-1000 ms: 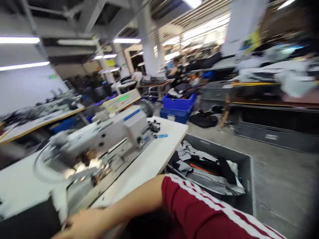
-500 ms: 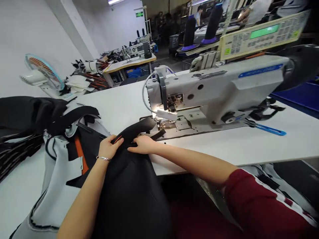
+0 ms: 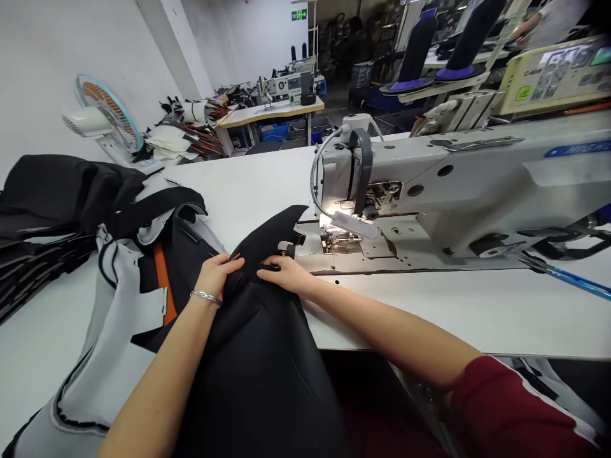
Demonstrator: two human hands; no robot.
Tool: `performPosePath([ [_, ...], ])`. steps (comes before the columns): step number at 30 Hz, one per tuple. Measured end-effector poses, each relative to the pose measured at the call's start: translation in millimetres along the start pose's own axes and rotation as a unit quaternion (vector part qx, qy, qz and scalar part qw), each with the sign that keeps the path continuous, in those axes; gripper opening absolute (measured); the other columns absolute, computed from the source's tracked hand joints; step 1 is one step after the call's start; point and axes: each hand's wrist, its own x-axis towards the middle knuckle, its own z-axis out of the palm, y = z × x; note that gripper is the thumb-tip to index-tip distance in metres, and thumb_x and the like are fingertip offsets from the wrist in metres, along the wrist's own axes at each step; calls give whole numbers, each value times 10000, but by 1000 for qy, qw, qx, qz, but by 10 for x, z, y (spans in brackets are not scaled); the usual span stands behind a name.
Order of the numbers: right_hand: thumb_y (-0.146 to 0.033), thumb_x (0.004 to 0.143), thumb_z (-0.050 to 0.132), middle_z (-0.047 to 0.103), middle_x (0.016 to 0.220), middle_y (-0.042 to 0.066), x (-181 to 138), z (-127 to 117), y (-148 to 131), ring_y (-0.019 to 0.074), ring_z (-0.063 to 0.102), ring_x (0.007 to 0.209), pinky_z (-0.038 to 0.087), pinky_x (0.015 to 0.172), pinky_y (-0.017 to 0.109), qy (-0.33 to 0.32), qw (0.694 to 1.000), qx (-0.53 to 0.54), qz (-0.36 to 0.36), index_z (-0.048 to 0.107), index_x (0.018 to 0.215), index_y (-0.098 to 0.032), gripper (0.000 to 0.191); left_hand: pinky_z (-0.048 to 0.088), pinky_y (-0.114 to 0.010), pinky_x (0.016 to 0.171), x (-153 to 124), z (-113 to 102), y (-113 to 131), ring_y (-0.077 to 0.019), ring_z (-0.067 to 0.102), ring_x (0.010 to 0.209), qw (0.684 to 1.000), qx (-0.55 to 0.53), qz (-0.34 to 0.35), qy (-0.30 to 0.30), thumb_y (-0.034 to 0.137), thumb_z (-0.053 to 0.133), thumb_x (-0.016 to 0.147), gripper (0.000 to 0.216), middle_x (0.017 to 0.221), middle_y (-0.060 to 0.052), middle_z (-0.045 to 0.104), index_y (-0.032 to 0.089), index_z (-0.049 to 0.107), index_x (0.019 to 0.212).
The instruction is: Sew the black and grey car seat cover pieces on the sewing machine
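Black fabric panel [image 3: 260,362] runs from the lower middle of the frame up onto the white work table [image 3: 248,184]. Its pointed end stands just beside the presser foot [image 3: 337,240] of the lit industrial sewing machine [image 3: 458,184]; no part of it is seen under the foot.

Left hand [image 3: 216,275], with a metal bangle [image 3: 206,297] at the wrist, is closed in a narrow grip on the panel's upper part, fingers curled over the fabric by a small orange edge. Right hand [image 3: 286,273] lies close by, fingers forward on the panel beside a narrow black strap [image 3: 270,268]. Whether these fingers pinch or merely press cannot be told. A burgundy sleeve [image 3: 515,407] with a white stripe covers the right arm at lower right.

Left of the hands, a grey panel [image 3: 109,318] with black edging and an orange strip [image 3: 163,280] lies on the table, below a heap of black fabric [image 3: 62,197] at the left edge. Blue-handled snips [image 3: 568,280] lie at the right edge. Further off, at upper left, stand an electric fan [image 3: 102,108] and a second sewing machine [image 3: 289,89].
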Motion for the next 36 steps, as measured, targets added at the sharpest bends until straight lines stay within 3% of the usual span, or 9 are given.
performPosePath([
  [4,-392,652,714,503,638,-36,17,30,32,101,463,624,369,581,236,23,1000,12,-5,496,661,-162,317,439,-210,419,-19,14,-7,-112,517,442,999,-34,-17,2,256,888,310,395,510,-5,583,124,628,575],
  [7,-418,597,741,478,615,-44,25,35,49,94,433,600,340,562,234,24,999,32,13,451,638,-168,386,421,-205,395,-22,20,-29,-103,497,424,999,-44,-18,8,239,884,320,382,504,2,575,126,634,585],
  [15,-340,533,774,518,605,-41,22,84,46,113,484,601,404,592,253,29,984,164,60,461,627,-174,366,436,-210,432,-46,47,-110,-113,528,466,993,-103,1,57,178,828,355,317,514,21,560,146,570,537],
  [21,-350,581,776,600,696,-16,14,82,51,154,581,710,489,708,301,28,986,150,72,540,691,-169,317,372,-208,424,-90,66,-144,-99,482,452,992,-108,18,70,189,804,392,307,495,43,521,163,527,519],
  [24,-338,631,782,676,896,24,-20,47,32,197,628,892,504,860,341,-23,997,68,21,645,874,-165,328,331,-216,440,-121,53,-146,-96,449,463,996,-21,77,48,288,818,464,301,492,46,503,170,552,537],
  [26,-293,639,790,684,1016,40,-31,25,36,230,617,1023,479,960,369,-58,998,2,-23,670,976,-162,381,340,-233,473,-143,33,-118,-110,457,493,979,112,169,27,367,784,563,257,516,37,525,182,607,585],
  [30,-244,668,759,687,1030,37,-18,3,78,237,611,1060,474,981,382,-93,995,-26,-33,676,1018,-157,370,455,-285,678,-152,0,18,-189,601,691,859,361,361,-29,441,660,724,247,753,-30,693,208,718,786],
  [32,-260,673,757,694,970,29,-11,-6,86,216,635,974,506,920,366,-115,993,-1,8,682,984,-150,339,468,-298,740,-124,-7,82,-219,633,771,829,404,383,-49,461,634,741,280,845,-53,726,211,729,824],
  [36,-301,605,820,695,852,22,-14,-27,52,182,647,820,539,817,332,-137,986,26,86,688,853,-131,328,464,-292,677,-30,-31,112,-213,634,705,843,419,332,-63,480,637,731,298,802,-38,736,215,734,828],
])
